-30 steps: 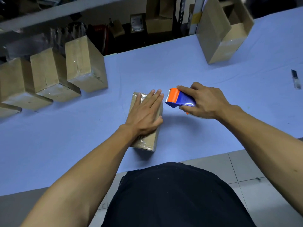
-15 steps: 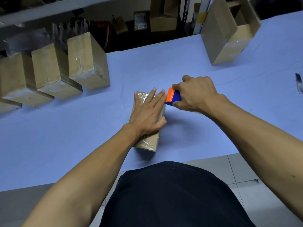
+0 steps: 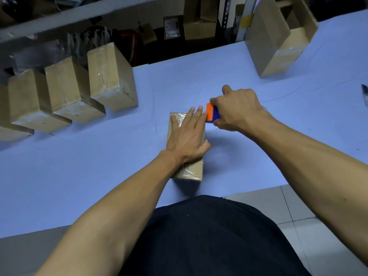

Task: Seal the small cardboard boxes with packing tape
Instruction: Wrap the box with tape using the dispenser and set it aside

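Observation:
A small cardboard box (image 3: 191, 170) with glossy tape on it lies on the blue table (image 3: 99, 168) in front of me. My left hand (image 3: 187, 138) presses flat on its top, fingers straight and pointing away. My right hand (image 3: 237, 108) grips an orange and blue tape dispenser (image 3: 212, 114), whose orange end touches the box's far right corner beside my left fingertips. Most of the dispenser is hidden under the hand.
Several taped cardboard boxes (image 3: 111, 76) stand in a row at the back left. A larger open box (image 3: 278, 38) stands at the back right. A small dark object (image 3: 365, 94) lies at the right edge. The table's front edge runs near my body.
My right hand has brought the dispenser left, from beside the box to its far right corner. The left hand has stayed flat on the box.

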A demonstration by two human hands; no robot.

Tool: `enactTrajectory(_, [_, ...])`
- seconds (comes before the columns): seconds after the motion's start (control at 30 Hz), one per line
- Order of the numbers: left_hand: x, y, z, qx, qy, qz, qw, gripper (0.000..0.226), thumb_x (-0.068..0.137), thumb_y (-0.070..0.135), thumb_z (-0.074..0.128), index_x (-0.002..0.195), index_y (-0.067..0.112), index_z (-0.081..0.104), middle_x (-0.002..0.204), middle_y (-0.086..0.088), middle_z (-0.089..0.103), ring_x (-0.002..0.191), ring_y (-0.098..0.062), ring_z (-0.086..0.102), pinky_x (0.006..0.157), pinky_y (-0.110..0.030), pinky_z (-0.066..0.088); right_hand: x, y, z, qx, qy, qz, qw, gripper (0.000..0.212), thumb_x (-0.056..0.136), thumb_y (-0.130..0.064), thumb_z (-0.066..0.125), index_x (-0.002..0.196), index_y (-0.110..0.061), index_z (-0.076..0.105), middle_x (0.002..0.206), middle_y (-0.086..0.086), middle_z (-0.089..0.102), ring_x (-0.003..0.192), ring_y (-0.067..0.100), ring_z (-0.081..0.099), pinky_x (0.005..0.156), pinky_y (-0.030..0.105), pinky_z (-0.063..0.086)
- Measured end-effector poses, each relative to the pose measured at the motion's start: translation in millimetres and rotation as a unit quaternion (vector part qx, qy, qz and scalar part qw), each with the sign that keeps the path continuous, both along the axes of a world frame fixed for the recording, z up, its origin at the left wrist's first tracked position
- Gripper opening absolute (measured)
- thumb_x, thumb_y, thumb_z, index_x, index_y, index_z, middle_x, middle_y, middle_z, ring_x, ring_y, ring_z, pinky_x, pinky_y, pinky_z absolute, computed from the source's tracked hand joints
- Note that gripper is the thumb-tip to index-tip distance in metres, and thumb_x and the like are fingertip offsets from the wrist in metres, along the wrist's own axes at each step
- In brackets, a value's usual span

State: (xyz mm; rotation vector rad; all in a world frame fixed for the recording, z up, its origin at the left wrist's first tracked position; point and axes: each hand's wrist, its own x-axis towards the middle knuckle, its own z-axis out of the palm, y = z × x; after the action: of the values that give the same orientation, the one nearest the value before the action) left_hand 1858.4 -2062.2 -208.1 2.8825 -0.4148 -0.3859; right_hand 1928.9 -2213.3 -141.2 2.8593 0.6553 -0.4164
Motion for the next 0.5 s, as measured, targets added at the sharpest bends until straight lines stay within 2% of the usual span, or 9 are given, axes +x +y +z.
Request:
enactTrajectory(0.07, [-2.9,0.7,0.1,0.006,-0.004,-0.003,1.000,0.084,0.081,0.042,0.038,0.157,0.011,0.021,0.167,-0.004,0.010,0.154,-0.022,0.005,0.113,-0.069,0.004,-11.7,3.2,-17.1,-0.004,0.025,-0.010,1.000,0.027,0.082,-0.034,0.064,0.107,-0.024,0.066,0.109,0.006,0.050,0.069,0.027,0.053,0.060,0.032,0.031])
enactTrajectory(0.13, [-3.5,2.9,0.5,0.013,-0.013,0.009,1.000,0.082,0.081,0.043,0.038,0.156,0.012,0.024,0.166,-0.003,0.013,0.154,-0.021,0.009,0.113,-0.068,0.007,-23.7,1.8,-36.8,0.031,0.057,-0.057,0.996,0.029,0.083,-0.037,0.064,0.109,-0.023,0.065,0.113,0.008,0.050,0.071,0.029,0.055,0.062,0.032,0.032])
enactTrajectory(0.27, [-5.8,10.6,-1.6,0.029,-0.028,0.022,0.999,0.081,0.084,0.049,0.032,0.156,0.013,0.024,0.166,-0.001,0.014,0.153,-0.021,0.012,0.111,-0.068,0.011,-25.8,-9.0,-61.2,0.091,0.012,-0.118,0.989,0.051,0.084,-0.047,0.066,0.127,-0.022,0.054,0.119,0.013,0.048,0.082,0.037,0.062,0.063,0.034,0.036])
enactTrajectory(0.37, [-10.6,19.1,-3.8,0.025,-0.010,0.043,0.999,0.086,0.086,0.059,0.015,0.159,0.014,0.013,0.168,-0.001,0.002,0.154,-0.020,0.000,0.112,-0.068,0.006,-23.7,-3.9,-72.5,0.111,-0.036,-0.115,0.986,0.070,0.084,-0.044,0.067,0.145,-0.019,0.042,0.127,0.017,0.046,0.091,0.039,0.059,0.067,0.039,0.040])
enactTrajectory(0.43, [-14.2,25.3,-5.7,-0.009,0.010,0.056,0.998,0.085,0.090,0.062,0.016,0.159,0.014,0.004,0.167,-0.002,-0.006,0.154,-0.017,-0.008,0.115,-0.063,-0.002,-29.3,6.3,-81.5,0.122,-0.051,-0.106,0.986,0.076,0.086,-0.040,0.064,0.151,-0.014,0.034,0.129,0.020,0.046,0.098,0.041,0.055,0.073,0.043,0.043])
enactTrajectory(0.5, [-16.9,30.5,-7.7,-0.048,0.027,0.077,0.996,0.083,0.094,0.062,0.018,0.159,0.013,0.003,0.167,-0.004,-0.009,0.153,-0.016,-0.012,0.118,-0.056,-0.008,-37.5,17.4,-94.4,0.147,-0.019,-0.111,0.983,0.078,0.089,-0.031,0.062,0.154,-0.008,0.027,0.132,0.022,0.044,0.103,0.042,0.052,0.078,0.046,0.042])
